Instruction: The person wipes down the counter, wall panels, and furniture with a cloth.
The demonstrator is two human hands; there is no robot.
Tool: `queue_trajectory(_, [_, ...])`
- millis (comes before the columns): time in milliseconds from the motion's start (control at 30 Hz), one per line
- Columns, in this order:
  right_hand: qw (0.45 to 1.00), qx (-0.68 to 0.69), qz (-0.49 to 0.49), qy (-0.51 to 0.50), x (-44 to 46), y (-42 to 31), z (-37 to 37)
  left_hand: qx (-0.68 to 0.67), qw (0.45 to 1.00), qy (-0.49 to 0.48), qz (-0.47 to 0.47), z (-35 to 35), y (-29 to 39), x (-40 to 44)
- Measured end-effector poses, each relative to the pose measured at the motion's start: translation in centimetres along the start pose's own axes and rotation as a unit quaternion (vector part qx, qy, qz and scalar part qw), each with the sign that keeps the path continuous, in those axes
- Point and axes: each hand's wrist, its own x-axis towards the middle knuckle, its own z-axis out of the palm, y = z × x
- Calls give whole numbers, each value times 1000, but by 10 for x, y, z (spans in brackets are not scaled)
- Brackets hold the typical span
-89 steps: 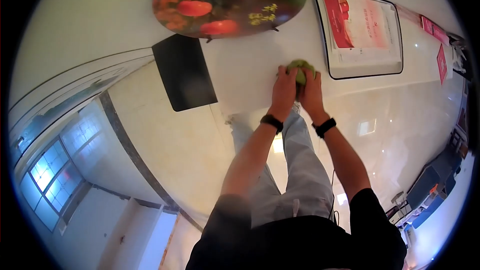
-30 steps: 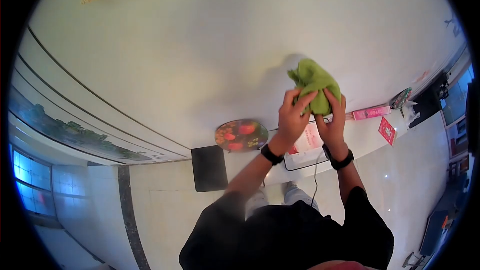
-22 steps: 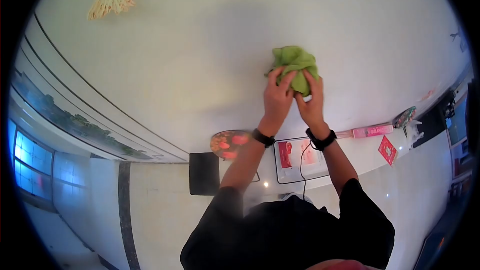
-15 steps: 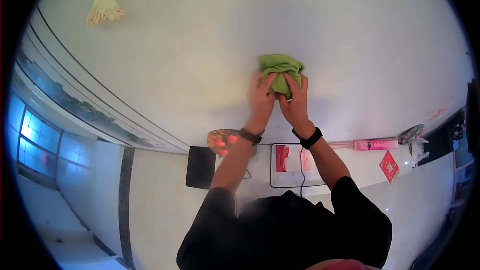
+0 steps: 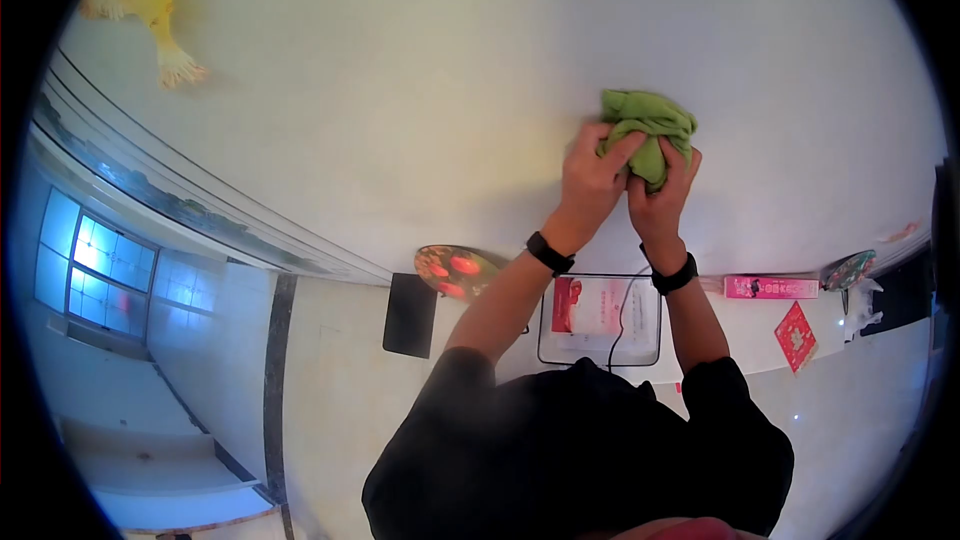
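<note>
A crumpled green cloth [image 5: 648, 125] is bunched between my two hands, in front of the pale wall [image 5: 400, 120]. My left hand [image 5: 597, 175] grips its left and lower side, with thumb and fingers pressed into the folds. On the right and lower side, my right hand [image 5: 664, 195] has its fingers closed on the same cloth. Both hands are raised above the narrow white shelf and wear black wristbands. Whether the cloth touches the wall cannot be made out.
Below my hands a black-rimmed tray [image 5: 655, 340] holds papers. Left of it are an oval fruit-patterned plate [image 5: 455, 270] and a black panel [image 5: 409, 315]. A pink box [image 5: 770, 287] and a red diamond-shaped card [image 5: 796, 337] lie right. A yellow fish-shaped decoration [image 5: 152, 0] hangs upper left.
Both hands have risen with the cloth from low near the shelf to the wall. In the latest frames they have shifted right, and more of the yellow decoration has come into view.
</note>
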Motion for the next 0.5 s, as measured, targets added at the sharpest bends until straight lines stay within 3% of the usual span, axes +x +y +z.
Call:
queue_trajectory(200, [998, -12, 48, -36, -50, 45, -17, -1, 999, -42, -11, 30, -1, -53])
queue_trajectory(300, [996, 15, 50, -66, -47, 41, -23, -33, 995, -69, -60, 26, -2, -60])
queue_trajectory(500, [990, -6, -58, -129, 22, -19, -14, 22, 996, 34, -77, -21, 15, 0])
